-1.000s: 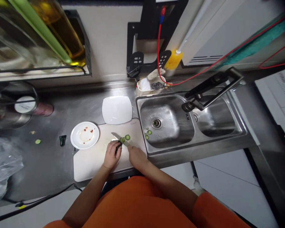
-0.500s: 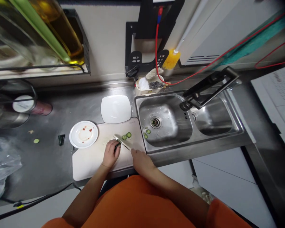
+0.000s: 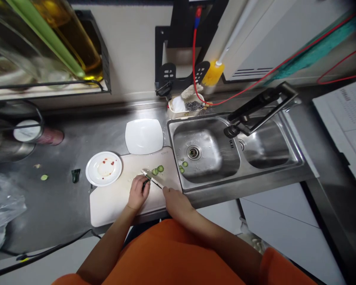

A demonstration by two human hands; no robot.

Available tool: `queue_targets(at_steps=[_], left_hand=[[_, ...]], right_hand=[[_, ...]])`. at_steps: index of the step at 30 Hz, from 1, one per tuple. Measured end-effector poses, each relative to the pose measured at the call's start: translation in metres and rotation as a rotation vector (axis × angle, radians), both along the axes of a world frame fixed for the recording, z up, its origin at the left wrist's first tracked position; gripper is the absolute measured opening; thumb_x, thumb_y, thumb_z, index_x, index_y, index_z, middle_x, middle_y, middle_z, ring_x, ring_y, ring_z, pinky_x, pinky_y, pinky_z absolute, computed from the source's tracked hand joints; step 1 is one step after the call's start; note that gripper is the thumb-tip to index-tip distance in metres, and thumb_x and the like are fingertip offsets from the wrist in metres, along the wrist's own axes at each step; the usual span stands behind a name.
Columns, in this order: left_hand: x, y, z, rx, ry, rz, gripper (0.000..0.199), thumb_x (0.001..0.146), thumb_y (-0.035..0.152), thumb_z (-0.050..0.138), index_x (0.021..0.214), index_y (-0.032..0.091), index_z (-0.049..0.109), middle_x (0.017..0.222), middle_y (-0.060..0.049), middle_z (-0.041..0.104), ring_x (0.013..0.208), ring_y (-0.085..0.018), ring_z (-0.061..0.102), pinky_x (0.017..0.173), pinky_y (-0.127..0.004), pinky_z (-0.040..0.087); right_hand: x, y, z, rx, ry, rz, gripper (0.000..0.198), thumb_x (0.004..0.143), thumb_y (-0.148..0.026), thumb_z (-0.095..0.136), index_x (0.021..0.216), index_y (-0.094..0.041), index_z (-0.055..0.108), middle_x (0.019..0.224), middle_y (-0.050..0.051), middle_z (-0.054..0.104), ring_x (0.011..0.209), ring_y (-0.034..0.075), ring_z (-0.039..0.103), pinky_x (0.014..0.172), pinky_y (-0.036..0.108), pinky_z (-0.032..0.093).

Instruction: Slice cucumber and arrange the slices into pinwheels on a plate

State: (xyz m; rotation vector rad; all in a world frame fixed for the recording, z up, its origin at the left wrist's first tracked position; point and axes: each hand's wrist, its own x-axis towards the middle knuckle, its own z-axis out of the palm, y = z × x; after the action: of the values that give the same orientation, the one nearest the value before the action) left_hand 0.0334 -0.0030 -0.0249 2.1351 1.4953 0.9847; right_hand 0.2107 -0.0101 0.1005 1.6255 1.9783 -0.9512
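On the pale cutting board [image 3: 115, 209], my left hand [image 3: 139, 192] curls its fingers round a dark green cucumber piece [image 3: 145, 183], mostly hidden beneath them. My right hand [image 3: 177, 202] grips the handle of a knife [image 3: 153, 180]. The blade slants up and left across the board, right beside the left fingertips and the cucumber. Several green cucumber slices [image 3: 158, 170] lie just beyond the blade. A round white plate [image 3: 90, 169] with red bits on it overlaps the board's upper left corner, and a square white plate [image 3: 144, 136] sits at its far edge.
Right of the board is a double steel sink [image 3: 209, 152] with several cucumber slices [image 3: 182, 167] in it and a black faucet [image 3: 249, 111] over it. A dark green cucumber end [image 3: 75, 175] and a plastic bag [image 3: 4, 206] lie on the left counter.
Both hands, the knife and the cucumber stay in nearly the same place. The whole view has shifted very slightly.
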Motion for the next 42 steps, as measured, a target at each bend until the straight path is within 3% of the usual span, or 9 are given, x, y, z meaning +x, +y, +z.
queue_targets(at_steps=[17,30,42], left_hand=[[0.001,0.0,0.001,-0.046,-0.022,0.015,0.018,0.084,0.017,0.052,0.101,0.018,0.057,0.098,-0.009,0.061,0.1,-0.02,0.056,0.09,-0.039,0.047],[-0.001,0.0,-0.002,-0.043,-0.028,0.003,0.02,0.083,0.017,0.052,0.103,0.018,0.057,0.098,-0.009,0.061,0.101,-0.02,0.055,0.091,-0.039,0.048],[-0.001,0.0,0.0,-0.025,-0.033,0.003,0.02,0.084,0.019,0.053,0.104,0.018,0.056,0.1,-0.009,0.061,0.101,-0.02,0.057,0.09,-0.04,0.049]], right_hand=[[-0.007,0.01,-0.01,0.002,0.052,0.011,0.036,0.088,-0.003,0.027,0.114,-0.011,0.051,0.096,0.016,0.064,0.091,0.023,0.063,0.074,0.03,0.047],[-0.019,0.019,-0.032,0.033,0.098,-0.042,0.035,0.088,-0.004,0.027,0.11,-0.011,0.054,0.095,0.013,0.065,0.091,0.021,0.063,0.074,0.029,0.047],[-0.002,0.006,-0.022,0.015,-0.017,-0.054,0.036,0.088,-0.005,0.03,0.116,-0.013,0.051,0.1,0.014,0.064,0.095,0.021,0.062,0.077,0.027,0.045]])
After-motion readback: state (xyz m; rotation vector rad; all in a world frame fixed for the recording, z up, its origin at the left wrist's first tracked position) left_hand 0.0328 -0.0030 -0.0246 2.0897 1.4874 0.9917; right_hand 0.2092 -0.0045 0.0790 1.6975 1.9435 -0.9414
